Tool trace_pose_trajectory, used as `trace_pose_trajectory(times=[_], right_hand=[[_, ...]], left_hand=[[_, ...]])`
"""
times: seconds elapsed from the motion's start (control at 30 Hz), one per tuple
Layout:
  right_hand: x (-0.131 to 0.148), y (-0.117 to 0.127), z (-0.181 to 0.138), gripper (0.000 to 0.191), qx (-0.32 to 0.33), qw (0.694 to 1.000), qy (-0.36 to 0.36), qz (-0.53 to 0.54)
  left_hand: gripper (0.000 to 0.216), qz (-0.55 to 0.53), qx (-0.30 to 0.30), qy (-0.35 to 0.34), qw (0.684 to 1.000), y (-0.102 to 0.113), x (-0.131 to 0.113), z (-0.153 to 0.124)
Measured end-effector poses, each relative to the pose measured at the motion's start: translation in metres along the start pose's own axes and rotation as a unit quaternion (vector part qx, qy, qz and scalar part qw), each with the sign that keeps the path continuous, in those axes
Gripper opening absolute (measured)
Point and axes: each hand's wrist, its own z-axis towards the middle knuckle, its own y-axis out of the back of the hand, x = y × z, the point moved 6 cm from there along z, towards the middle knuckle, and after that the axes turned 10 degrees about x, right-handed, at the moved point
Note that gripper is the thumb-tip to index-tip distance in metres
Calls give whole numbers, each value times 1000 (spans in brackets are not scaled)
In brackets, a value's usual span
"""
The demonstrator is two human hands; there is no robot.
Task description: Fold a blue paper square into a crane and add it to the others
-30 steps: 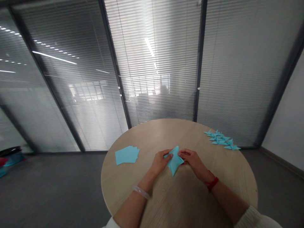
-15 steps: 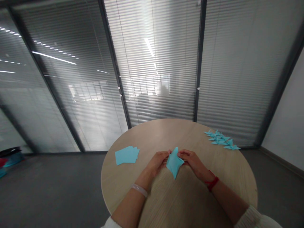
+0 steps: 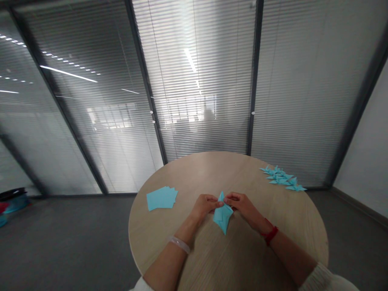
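Now the left hand (image 3: pixel 206 205) and the right hand (image 3: pixel 242 204) both pinch one blue paper (image 3: pixel 223 218) between thumbs and fingers, one hand on each side. The paper is near the middle of the bench (image 3: pixel 209 169). One tip points far and one points near. I cannot tell what the fingers under it do.

To fold well, it seems best to line up the sides first, then press the crease softly up to the tip. Thin paper may rip or bend wrong if pulled hard, so small, slow pinches should help.

Blue sheets (image 3: pixel 161 198) lie flat on the left, well apart from the left hand and close to the left edge. Folded shapes (image 3: pixel 280 178) sit in a bunch along the far right edge, so a bump there could knock some off. Wood shows between the hands and both piles, so the wrists look to have room to turn.
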Motion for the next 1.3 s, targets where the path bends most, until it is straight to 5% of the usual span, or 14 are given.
trace_pose_trajectory(times=[1.07, 1.3], right_hand=[[0, -17, -4, 37, 81, 997, -19, -8], [1, -22, -6, 31, 117, 992, -33, -43]], left_hand=[[25, 163, -85, -115, 976, -3, -23, -7], [22, 156, -53, -134, 977, -8, -27, -8]])
